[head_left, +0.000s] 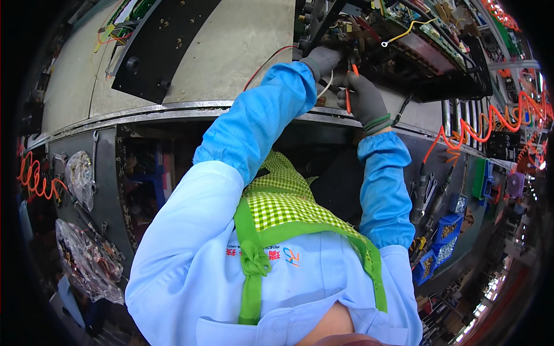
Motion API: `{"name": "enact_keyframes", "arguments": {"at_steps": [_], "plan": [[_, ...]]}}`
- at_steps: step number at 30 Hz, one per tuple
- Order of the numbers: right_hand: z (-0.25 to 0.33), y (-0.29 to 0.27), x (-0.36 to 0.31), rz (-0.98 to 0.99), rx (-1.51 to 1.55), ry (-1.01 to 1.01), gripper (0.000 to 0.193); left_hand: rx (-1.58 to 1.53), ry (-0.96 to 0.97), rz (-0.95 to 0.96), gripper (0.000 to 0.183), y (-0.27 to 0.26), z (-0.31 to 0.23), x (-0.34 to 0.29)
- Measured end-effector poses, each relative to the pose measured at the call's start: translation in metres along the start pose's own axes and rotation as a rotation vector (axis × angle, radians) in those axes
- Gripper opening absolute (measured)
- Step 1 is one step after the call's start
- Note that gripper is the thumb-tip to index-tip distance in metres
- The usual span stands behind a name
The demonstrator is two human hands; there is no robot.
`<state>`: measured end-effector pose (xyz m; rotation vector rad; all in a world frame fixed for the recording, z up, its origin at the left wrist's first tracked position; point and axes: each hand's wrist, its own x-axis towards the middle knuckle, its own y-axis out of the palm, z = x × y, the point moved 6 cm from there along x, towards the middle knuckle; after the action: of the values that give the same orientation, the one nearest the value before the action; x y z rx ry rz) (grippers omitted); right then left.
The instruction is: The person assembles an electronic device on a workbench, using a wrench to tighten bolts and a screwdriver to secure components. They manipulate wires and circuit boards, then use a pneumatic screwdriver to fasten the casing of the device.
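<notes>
Item: my right hand (365, 99), grey-gloved, fingers curled shut around an orange-handled screwdriver (348, 95), held upright just beside the left. Item: my left hand (323, 60), grey-gloved, fingers bent into the wiring at the near edge of the open chassis (415, 52); grip not discernible. Item: white wire (326, 87), running between the two hands. Item: red wire (266, 64), left of my blue sleeve. Item: blue parts bins (443, 239), near right. Item: orange coiled hose (490, 118), far right.

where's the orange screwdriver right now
In the head view, upper centre-right: the orange screwdriver is gripped by the gloved right hand, beside the left hand, below the circuit boards.
</notes>
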<state>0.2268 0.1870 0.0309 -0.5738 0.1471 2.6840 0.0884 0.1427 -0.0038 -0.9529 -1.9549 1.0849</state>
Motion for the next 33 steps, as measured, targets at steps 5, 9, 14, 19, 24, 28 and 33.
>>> {"name": "enact_keyframes", "arguments": {"at_steps": [5, 9, 14, 19, 24, 28, 33], "plan": [[0.026, -0.044, 0.016, -0.112, -1.087, -0.215, 0.037, -0.042, -0.044, 0.037, 0.028, 0.018, 0.010, 0.011], [0.060, -0.030, 0.002, -0.253, -1.468, -0.282, 0.044, -0.302, -0.070, -0.094, 0.037, 0.020, 0.010, 0.008], [0.051, -0.031, 0.005, -0.301, -1.394, -0.352, 0.047, -0.472, -0.104, -0.129, 0.040, 0.011, 0.009, 0.007], [0.003, -0.032, 0.011, -0.147, -0.394, 0.009, 0.050, -0.267, -0.148, 0.024, 0.037, 0.032, 0.019, 0.013], [-0.032, 0.011, -0.003, 0.092, 0.543, 0.054, 0.045, -0.175, -0.006, -0.263, 0.026, 0.029, 0.014, 0.007], [-0.019, -0.008, -0.035, 0.029, 0.495, -0.144, 0.038, -0.598, -0.394, -0.283, 0.024, -0.002, 0.000, -0.016], [0.013, -0.103, -0.145, -0.409, -0.393, -0.563, 0.035, -0.968, -0.198, -0.287, 0.036, -0.062, -0.035, -0.064]]}}
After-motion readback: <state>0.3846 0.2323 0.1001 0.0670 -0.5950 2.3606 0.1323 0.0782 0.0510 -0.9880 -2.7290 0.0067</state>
